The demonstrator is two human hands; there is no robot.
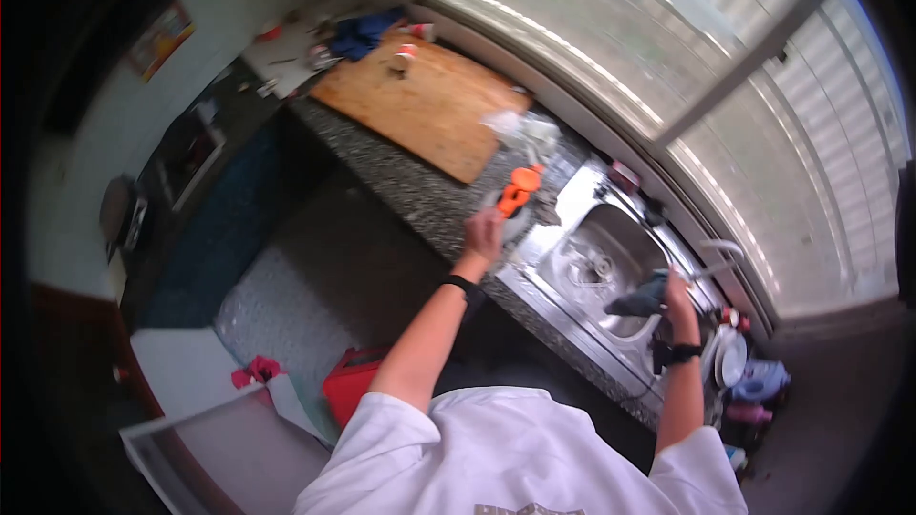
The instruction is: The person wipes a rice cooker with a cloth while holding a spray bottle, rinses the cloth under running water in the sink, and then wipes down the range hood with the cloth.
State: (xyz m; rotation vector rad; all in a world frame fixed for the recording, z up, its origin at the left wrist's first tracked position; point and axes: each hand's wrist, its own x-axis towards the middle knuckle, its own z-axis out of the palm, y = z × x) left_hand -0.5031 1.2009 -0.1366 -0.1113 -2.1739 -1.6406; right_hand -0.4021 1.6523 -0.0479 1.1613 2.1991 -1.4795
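My left hand (484,236) is closed at the near end of a bright orange plastic object (516,193) with a rounded far end, over the granite counter just left of the sink; its exact kind is blurred. A pale container (515,225) partly shows beneath it. My right hand (679,303) grips a dark grey-green cloth (641,298), which hangs over the right part of the metal sink (625,226). The faucet (722,257) reaches out right beside that hand.
A large wooden board (429,100) lies on the counter (401,176), with a red-and-white cup (405,55) on it. Crumpled clear plastic (534,133) sits at the board's right end. White plates (731,358) and a blue bottle (761,380) stand right of the sink. A window lines the back.
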